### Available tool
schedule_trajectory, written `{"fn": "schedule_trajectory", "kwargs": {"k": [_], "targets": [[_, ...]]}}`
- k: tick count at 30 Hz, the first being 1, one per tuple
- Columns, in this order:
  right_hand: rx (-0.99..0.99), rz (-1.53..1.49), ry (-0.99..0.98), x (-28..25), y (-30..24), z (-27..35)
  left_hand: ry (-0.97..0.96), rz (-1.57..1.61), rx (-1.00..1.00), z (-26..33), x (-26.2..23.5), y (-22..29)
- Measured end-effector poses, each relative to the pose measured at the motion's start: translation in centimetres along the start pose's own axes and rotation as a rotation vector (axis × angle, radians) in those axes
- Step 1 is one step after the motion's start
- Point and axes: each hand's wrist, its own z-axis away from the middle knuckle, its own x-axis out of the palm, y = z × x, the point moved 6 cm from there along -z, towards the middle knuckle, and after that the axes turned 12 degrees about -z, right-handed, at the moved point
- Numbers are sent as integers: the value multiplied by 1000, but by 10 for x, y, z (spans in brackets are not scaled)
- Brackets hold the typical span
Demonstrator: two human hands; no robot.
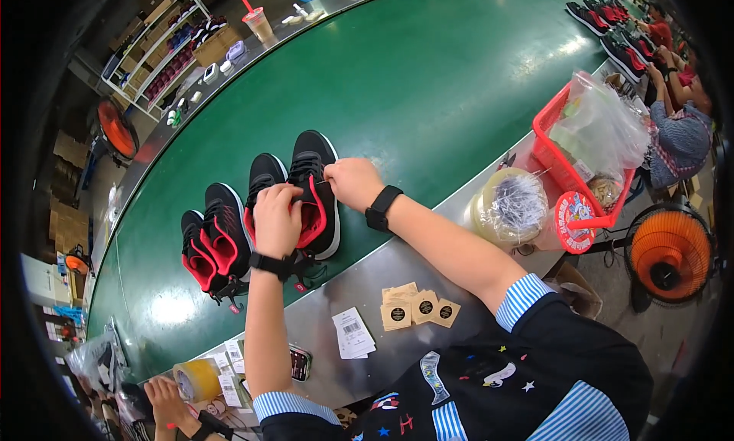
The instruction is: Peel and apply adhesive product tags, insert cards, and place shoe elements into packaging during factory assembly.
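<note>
Two pairs of black sneakers with red lining stand on a green conveyor belt (428, 82). My left hand (277, 219) rests on the tongue of the right pair (306, 189), between its two shoes. My right hand (352, 183) pinches the lace area of the rightmost shoe (315, 162). Both wrists carry black bands. The left pair (212, 246) stands untouched beside them, with tags hanging at its front.
Small brown square packets (417, 309) and white labels (353, 334) lie on the metal ledge (413, 261). A red basket (569, 166) with plastic bags and a bagged roll (511, 205) stand at right. Another person's hands (164, 399) work at lower left by a tape roll (197, 380). An orange fan (671, 251) stands at right.
</note>
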Motion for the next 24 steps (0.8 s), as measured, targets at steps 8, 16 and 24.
{"fn": "schedule_trajectory", "kwargs": {"k": [8,16,24], "targets": [[-80,-14,-59,0,-1,4,-318,-70,-74,-19,42,-9],[-228,-23,-62,13,-28,-2,-296,-56,-125,-14,42,-33],[-176,56,-123,22,-39,-12,-276,-185,-299,-15,39,-34]]}}
